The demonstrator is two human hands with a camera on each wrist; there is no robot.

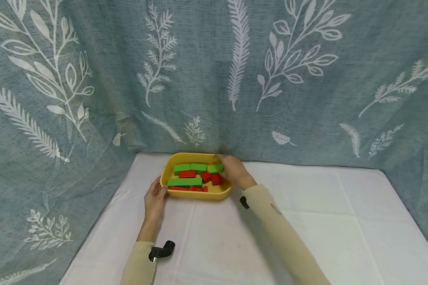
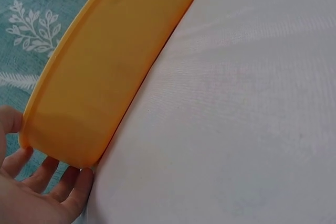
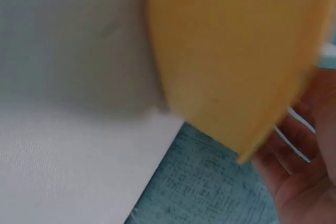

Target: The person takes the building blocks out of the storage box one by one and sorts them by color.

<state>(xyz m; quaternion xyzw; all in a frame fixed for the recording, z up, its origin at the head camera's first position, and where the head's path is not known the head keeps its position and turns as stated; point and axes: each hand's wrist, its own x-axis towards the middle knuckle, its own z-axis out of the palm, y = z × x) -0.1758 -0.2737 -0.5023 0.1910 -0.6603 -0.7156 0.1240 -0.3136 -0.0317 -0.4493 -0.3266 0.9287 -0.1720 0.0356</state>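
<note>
Yellow tray (image 1: 217, 192) sits at centre of the head view, at the far edge of the desk (image 1: 306, 221), right up against the blue-grey leaf-print curtain (image 1: 214, 71). Inside it: green blocks (image 1: 184, 182) and red blocks (image 1: 187, 173) mixed, lying flat in rough rows. Left hand (image 1: 155, 198) is at the tray's left end, lower-left of centre; fingers relaxed & fairly straight, resting against the outer wall. Left wrist view confirms: fingertips (image 2: 79, 179) touch the tray's wall (image 2: 100, 77) at lower left of frame, palm open, nothing gripped. Right hand (image 1: 233, 170) is at the tray's far right corner, fingers curled over the rim; a green block (image 1: 215, 168) lies right at the fingertips, but can't tell if it's pinched or only touched. Right wrist view is blurred: tray wall (image 3: 231, 51) fills the upper right, palm (image 3: 304, 182) at lower right beside it, curtain cloth below. Desk is covered w/ a white cloth showing fold creases. Both arms wear cream sleeves (image 1: 281, 233); a black wrist mount (image 1: 162, 250) shows at lower left.
</note>
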